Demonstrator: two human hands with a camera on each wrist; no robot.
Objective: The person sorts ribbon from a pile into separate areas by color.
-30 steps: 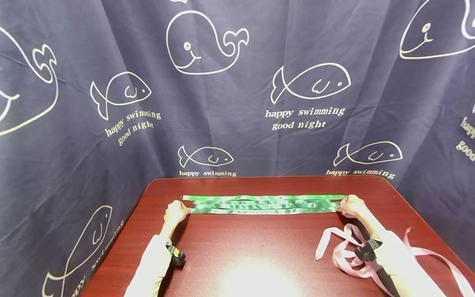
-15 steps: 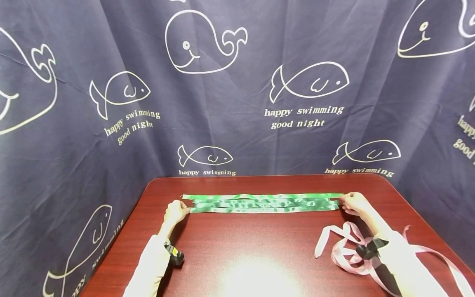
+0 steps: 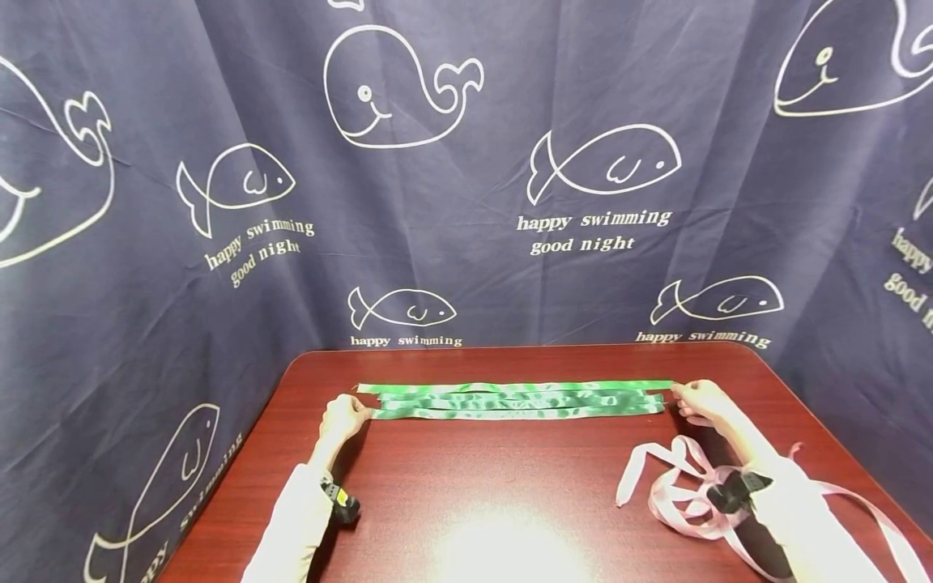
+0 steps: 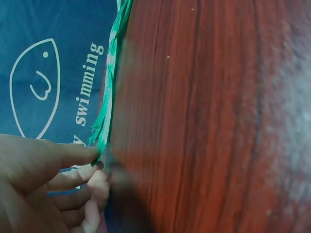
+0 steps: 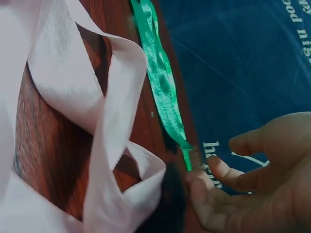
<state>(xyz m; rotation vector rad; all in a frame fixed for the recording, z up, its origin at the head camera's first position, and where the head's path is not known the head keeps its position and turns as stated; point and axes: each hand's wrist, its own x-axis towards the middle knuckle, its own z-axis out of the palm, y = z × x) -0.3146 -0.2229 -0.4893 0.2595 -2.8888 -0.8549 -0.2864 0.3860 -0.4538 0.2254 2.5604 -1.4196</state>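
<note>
Left grip (image 3: 344, 418) pinches the nearest green ribbon (image 3: 510, 416).

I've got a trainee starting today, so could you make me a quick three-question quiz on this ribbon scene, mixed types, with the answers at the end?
1. Multiple choice: how does the pink ribbon lie?
A) pulled out in one straight line
B) in loose loops, partly hidden by the right sleeve
C) wound around the left wrist

2. True or false: the fingers of the left hand pinch an end of green ribbon.

3. Fill in the blank: the blue backdrop carries the words "happy ____ good night".

Key: 1. B; 2. True; 3. swimming
</note>
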